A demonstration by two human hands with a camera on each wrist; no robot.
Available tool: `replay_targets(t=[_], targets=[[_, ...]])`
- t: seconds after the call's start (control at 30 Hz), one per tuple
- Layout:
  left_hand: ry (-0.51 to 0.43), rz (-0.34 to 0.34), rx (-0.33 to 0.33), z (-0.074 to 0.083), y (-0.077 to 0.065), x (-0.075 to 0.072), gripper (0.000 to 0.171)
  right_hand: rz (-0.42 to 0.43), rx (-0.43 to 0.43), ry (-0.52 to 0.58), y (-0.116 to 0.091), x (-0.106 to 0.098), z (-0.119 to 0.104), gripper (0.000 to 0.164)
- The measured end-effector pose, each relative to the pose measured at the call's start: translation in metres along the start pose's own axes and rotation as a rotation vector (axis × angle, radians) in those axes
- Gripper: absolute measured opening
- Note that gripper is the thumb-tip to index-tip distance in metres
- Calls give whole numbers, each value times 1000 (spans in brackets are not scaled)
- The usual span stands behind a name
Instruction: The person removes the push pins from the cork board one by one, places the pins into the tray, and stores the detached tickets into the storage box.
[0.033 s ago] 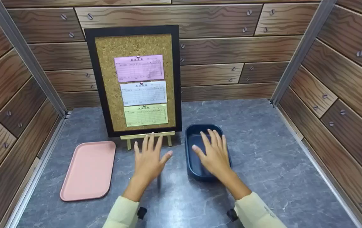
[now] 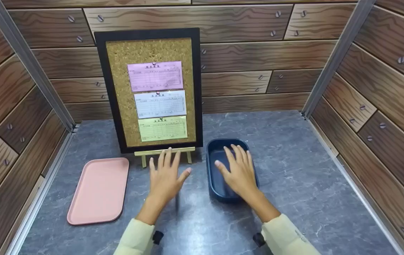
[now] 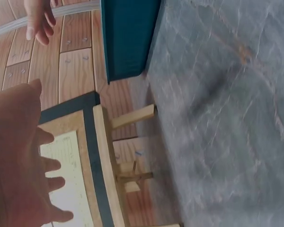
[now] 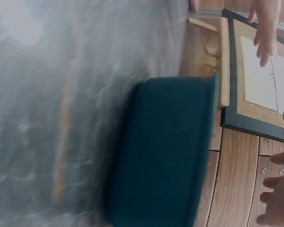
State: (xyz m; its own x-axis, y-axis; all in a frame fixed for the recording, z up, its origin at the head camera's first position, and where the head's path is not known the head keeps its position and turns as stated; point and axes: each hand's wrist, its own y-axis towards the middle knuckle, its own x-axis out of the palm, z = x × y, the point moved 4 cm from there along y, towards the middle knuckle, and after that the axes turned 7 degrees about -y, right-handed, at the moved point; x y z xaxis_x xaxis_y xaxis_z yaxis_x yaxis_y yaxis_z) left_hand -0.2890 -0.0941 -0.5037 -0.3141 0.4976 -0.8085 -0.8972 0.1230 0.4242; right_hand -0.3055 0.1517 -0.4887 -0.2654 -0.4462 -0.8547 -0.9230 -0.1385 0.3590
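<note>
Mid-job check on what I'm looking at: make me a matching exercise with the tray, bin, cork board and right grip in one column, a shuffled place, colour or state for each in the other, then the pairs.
Column one
1. tray
2. bin
3. cork board
4. right grip

Column two
A. propped on a small easel
B. fingers spread, seen over the bin in the head view
C. pink, lying flat on the grey tabletop
D. dark blue, to the right of the cork board

Pairs: 1-C, 2-D, 3-A, 4-B
</note>
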Motion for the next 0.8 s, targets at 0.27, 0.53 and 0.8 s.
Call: replay_targets(t=[0.27,0.53,0.8], targets=[[-7,201,42,-11,25,-31,50,102,41,181,32,-20,-20,44],[-74,367,49,-21,70,-78,35,213,-20,294,88,-42,-56,31],[-95,398,-9,-29,121,-108,31,252,6,377,142,-53,-90,30]])
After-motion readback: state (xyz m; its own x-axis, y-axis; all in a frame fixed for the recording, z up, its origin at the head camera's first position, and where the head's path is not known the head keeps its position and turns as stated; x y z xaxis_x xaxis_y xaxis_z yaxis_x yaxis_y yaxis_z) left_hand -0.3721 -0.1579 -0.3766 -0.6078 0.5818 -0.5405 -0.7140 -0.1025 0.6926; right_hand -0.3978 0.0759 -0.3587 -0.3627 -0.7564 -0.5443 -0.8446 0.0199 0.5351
